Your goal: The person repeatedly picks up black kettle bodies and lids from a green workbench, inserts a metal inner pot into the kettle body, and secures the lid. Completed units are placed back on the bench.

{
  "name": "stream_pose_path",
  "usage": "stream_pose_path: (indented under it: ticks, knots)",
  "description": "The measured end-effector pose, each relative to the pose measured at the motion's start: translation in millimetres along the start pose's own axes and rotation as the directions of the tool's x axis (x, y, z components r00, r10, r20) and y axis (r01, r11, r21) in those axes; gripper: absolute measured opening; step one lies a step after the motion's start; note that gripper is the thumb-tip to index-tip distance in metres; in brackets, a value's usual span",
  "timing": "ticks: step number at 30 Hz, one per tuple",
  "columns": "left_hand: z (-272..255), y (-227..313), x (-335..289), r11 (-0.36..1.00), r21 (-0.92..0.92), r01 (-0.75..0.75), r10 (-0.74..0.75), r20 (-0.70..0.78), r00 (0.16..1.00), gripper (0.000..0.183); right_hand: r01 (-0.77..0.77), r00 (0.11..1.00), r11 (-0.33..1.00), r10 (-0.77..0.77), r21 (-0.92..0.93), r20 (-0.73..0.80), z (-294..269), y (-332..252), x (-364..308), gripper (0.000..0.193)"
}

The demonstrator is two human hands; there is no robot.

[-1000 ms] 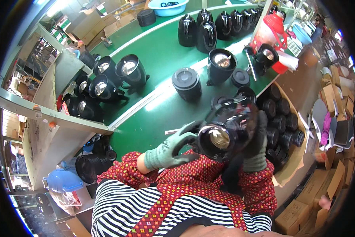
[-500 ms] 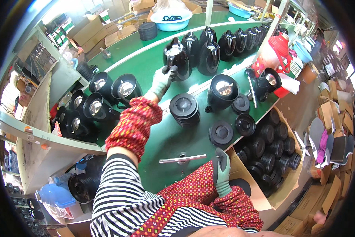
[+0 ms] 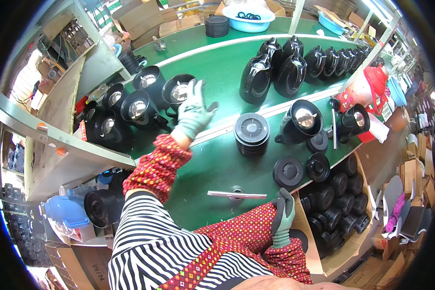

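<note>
My left hand (image 3: 194, 110), in a pale green glove, is open with its fingers apart. It is over the near side of a black jug (image 3: 168, 94) with a shiny lining, the rightmost of a cluster of open-topped jugs, and hides part of it. Whether they touch I cannot tell. My right hand (image 3: 283, 212), also gloved, rests low by the bench edge against the red patterned apron (image 3: 246, 218). Its fingers are curled together, with nothing visible in them. A stack of round black lids (image 3: 252, 133) stands on the green bench between my hands.
Closed black jugs (image 3: 256, 79) stand in rows across the green bench (image 3: 198, 169). A metal T-bar (image 3: 236, 195) is fixed near its front edge. A carton (image 3: 345, 258) of black lids sits beside my right hand. A red flask (image 3: 372, 87) and an open jug (image 3: 302, 121) stand to the right.
My left hand has let go of a closed black jug at the front of the rows and moved left to the open jugs. The view has shifted; my right hand stays by the apron.
</note>
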State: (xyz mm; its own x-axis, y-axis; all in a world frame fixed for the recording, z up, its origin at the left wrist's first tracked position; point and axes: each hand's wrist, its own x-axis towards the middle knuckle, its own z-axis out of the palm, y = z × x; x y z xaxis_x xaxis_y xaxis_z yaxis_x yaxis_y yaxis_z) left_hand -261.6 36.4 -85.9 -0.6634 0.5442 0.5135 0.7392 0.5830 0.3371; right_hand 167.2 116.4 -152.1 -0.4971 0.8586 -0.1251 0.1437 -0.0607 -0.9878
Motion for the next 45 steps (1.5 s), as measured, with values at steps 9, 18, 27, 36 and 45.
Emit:
stream_pose_path:
  ticks: [9, 18, 27, 36, 45]
  knots:
    - [-32, -68, -27, 1.000, 0.011, -0.012, 0.012, 0.001, 1.000, 0.040, 0.096, 0.984, 0.994, -0.086, -0.052, 0.157, 13, -25, 4, 0.045]
    - [-188, 78, -114, 0.876, -0.300, -0.376, 0.447, 0.219, 0.867, 0.035, -0.362, 0.778, 0.930, 0.266, 0.060, 0.569, 71, -171, 1, 0.097]
    - [-199, 110, -171, 0.472, -0.723, -0.504, 0.609, -0.145, 0.780, 0.067, -0.409, 0.834, 0.795, 0.126, 0.448, 0.538, -1, -137, -65, 0.074]
    - [-116, 100, -213, 0.136, -0.703, 0.698, 0.646, 0.597, 0.476, 0.066, -0.487, 0.736, 0.778, 0.119, 0.398, 0.666, -76, -109, -79, 0.091]
    - [-110, 80, -226, -0.361, -0.158, 0.919, 0.512, 0.790, 0.337, 0.062, 0.208, 0.846, 0.978, -0.172, -0.016, 0.504, -11, -69, 39, 0.055]
